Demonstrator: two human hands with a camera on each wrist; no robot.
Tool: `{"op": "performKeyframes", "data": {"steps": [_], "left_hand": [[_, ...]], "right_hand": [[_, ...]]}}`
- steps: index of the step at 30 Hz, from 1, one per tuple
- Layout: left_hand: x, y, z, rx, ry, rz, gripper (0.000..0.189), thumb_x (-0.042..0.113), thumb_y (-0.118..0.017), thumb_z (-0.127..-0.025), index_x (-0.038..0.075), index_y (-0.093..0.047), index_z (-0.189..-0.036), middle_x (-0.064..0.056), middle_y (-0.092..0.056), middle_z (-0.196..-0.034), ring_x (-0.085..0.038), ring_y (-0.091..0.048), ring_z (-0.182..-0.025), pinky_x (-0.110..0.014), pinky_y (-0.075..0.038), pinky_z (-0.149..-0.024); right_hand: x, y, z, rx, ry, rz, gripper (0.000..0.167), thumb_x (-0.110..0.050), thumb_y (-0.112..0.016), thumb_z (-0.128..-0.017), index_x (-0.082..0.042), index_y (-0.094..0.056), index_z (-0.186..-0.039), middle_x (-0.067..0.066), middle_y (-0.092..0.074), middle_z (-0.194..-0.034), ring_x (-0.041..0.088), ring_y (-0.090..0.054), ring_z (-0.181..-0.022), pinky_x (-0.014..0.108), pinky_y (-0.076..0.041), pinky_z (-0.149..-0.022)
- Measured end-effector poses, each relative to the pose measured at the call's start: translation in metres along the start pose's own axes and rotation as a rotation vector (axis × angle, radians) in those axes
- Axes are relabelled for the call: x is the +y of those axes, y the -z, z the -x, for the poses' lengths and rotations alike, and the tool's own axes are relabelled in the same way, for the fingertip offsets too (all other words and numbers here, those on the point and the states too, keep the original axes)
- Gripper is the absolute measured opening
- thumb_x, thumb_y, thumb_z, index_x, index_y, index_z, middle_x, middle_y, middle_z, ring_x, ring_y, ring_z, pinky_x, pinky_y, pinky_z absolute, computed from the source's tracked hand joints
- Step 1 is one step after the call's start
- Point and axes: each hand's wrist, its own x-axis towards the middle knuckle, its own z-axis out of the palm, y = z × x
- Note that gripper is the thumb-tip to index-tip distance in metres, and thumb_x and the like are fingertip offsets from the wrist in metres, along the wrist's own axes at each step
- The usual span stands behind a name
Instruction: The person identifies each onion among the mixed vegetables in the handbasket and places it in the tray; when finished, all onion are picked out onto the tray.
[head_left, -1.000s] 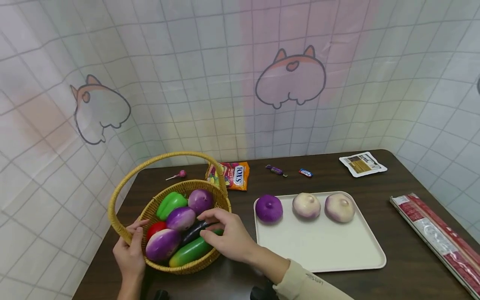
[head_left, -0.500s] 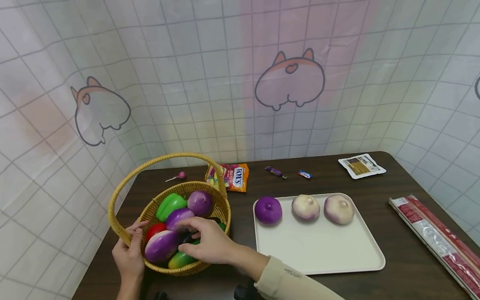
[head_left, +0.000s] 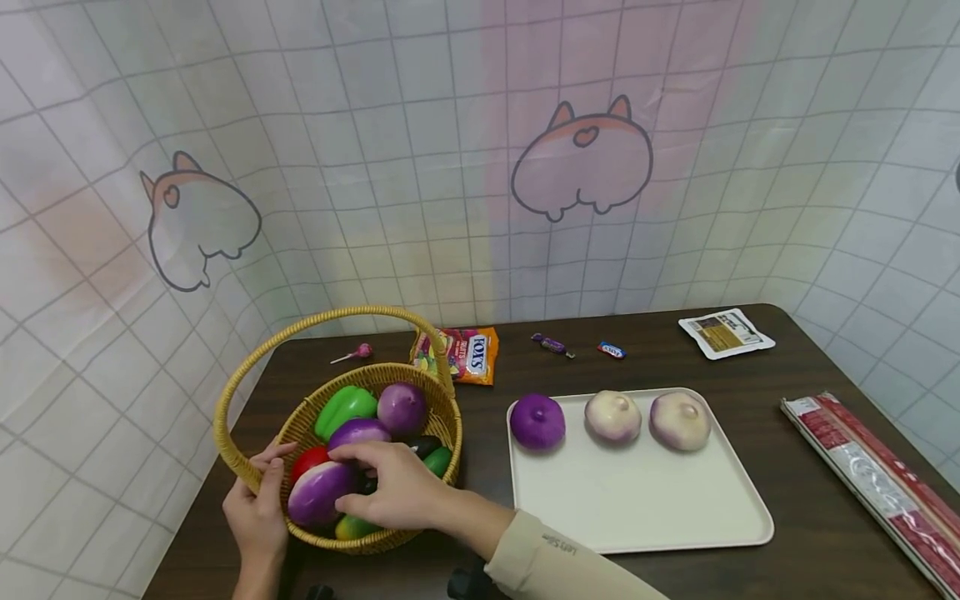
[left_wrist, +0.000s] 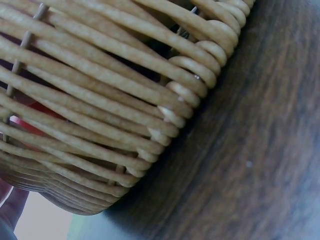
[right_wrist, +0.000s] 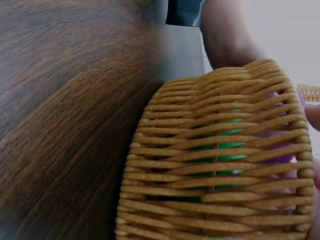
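Note:
My left hand (head_left: 258, 504) holds the left rim of the yellow wicker basket (head_left: 375, 543), close to the foot of its arched handle. My right hand (head_left: 401, 487) reaches in over the front right rim, thumb and fingers spread at the right end of a glossy purple vegetable (head_left: 318, 493) with a white patch. Around it lie a red vegetable (head_left: 307, 460), a green bell pepper (head_left: 347, 411), a second purple-and-white one (head_left: 360, 432), a round purple one (head_left: 402, 407), and a dark eggplant (head_left: 425, 446). A long green vegetable (head_left: 356, 527) is partly hidden under my right hand.
Right of the basket, a white tray (head_left: 637, 508) bears a purple onion-shaped vegetable (head_left: 537, 422) and two pale ones. Behind are a lollipop (head_left: 363, 351), an orange candy bag (head_left: 476, 357), small wrapped sweets and a white packet (head_left: 726, 333). A long red package (head_left: 870, 487) lies far right.
My right hand has moved left across the basket, from above the dark eggplant to the purple-and-white vegetable at the front left. My left hand has stayed on the rim.

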Motion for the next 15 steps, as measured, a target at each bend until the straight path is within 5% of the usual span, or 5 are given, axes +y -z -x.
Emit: {"op": "performKeyframes", "data": {"steps": [11,15], "left_hand": [[0.0012,-0.0004,0.0006,0.006,-0.003,-0.011,0.025,-0.004,-0.056,-0.094,-0.02,-0.048,-0.077,-0.012,-0.074,-0.096,-0.013,-0.063,-0.111,-0.017,-0.045,-0.094],[0.0019,-0.0003,0.001,0.004,-0.009,0.002,0.024,-0.005,-0.056,-0.094,-0.02,-0.048,-0.077,-0.01,-0.074,-0.096,-0.014,-0.063,-0.111,-0.016,-0.045,-0.093]], "right_hand": [[0.0008,-0.0011,-0.0053,0.009,-0.035,-0.154,0.051,-0.019,-0.075,-0.085,-0.008,-0.057,-0.131,-0.002,-0.063,-0.121,-0.001,-0.056,-0.106,0.017,-0.053,-0.079],[0.0,-0.0013,-0.0047,0.014,-0.024,-0.077,0.046,-0.026,-0.075,-0.086,-0.01,-0.061,-0.127,-0.004,-0.059,-0.111,-0.001,-0.054,-0.097,0.014,-0.05,-0.077]]}}
